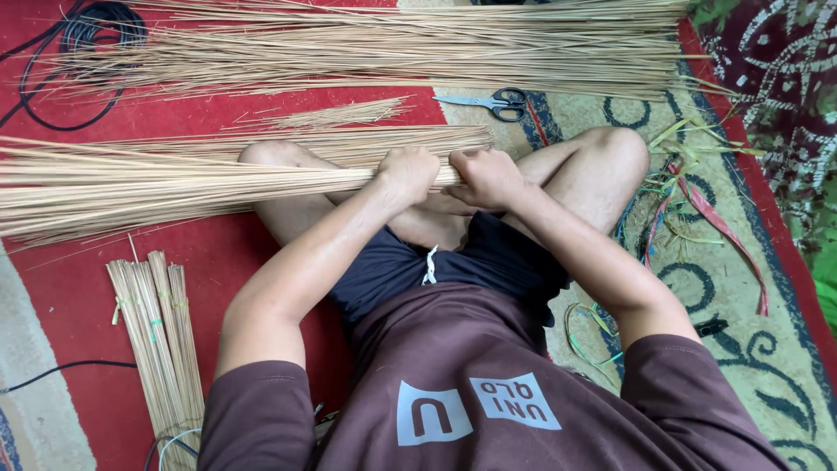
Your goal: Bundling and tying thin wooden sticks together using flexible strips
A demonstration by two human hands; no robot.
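I sit cross-legged on a carpet, looking down at my lap. My left hand (pixel 407 172) and my right hand (pixel 488 177) sit side by side, both closed around the thick end of a bundle of thin pale sticks (pixel 157 185). The bundle runs out to the left across my left knee and fans wide at its far end. My right hand covers the very end of the bundle.
A larger heap of loose sticks (pixel 392 44) lies across the top. Black-handled scissors (pixel 493 102) rest beyond my knees. Tied stick bundles (pixel 157 340) lie at lower left. Coloured plastic strips (pixel 689 201) are scattered on the right. A black cable (pixel 74 35) coils at top left.
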